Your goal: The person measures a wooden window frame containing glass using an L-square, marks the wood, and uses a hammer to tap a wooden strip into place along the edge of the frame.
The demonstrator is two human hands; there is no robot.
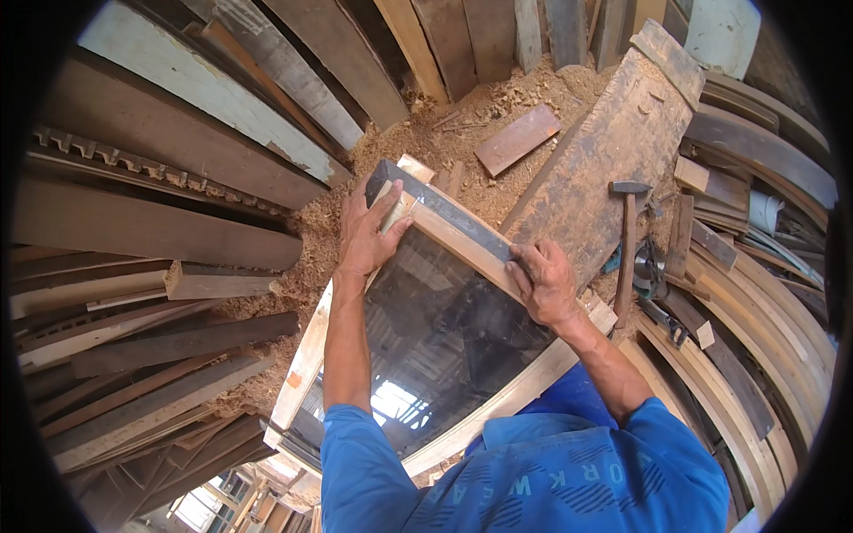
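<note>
Half-open left hand (366, 233) clasps the upper corner of a glazed wooden frame (306, 360) mid-picture; right hand (546, 286) curls against the dark strip (462, 222), its hold unclear. Likely stiff, heavyish, its pane (431, 333) fragile: best gripped by the wooden rails (498, 413).

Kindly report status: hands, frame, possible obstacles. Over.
Left hand at glazed wooden frame, top corner. Right hand at lower end of dark bar, lying along frame edge. Hammer at right, untouched.
</note>
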